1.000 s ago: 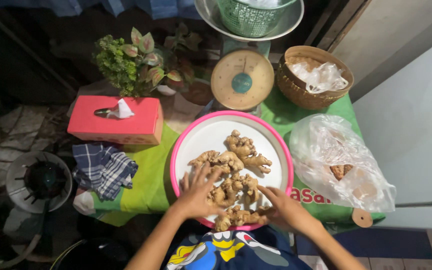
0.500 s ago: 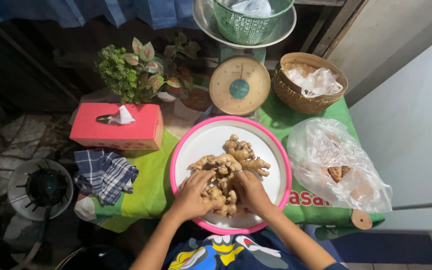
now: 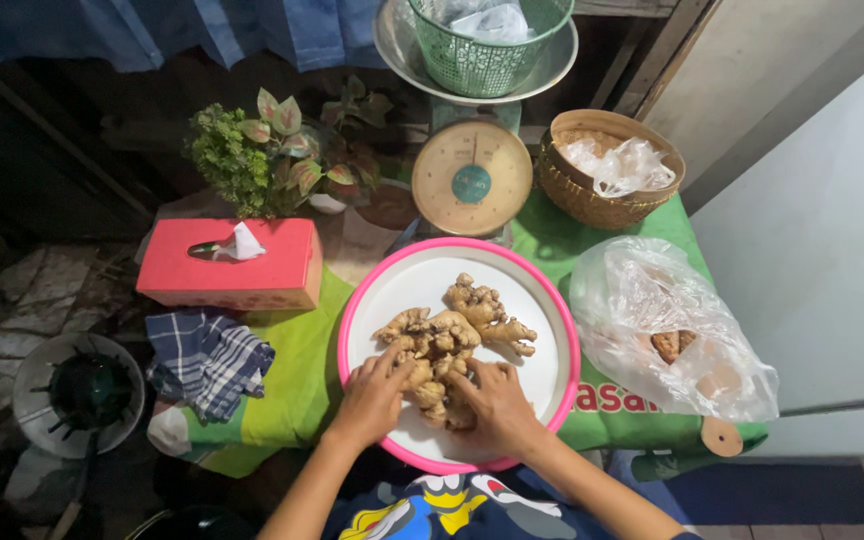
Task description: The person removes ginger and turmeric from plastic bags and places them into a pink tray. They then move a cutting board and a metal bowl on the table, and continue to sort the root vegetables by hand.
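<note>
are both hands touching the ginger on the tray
Touching. The head view shows the left hand and right hand with fingers pressed onto the ginger pile on the pink-rimmed tray, no gap visible.

Round white tray with pink rim on green-covered bench, bearing heap of ginger roots. Left hand and right hand both rest on heap. Beside tray: red tissue box, dial scale, clear plastic bag.
</note>
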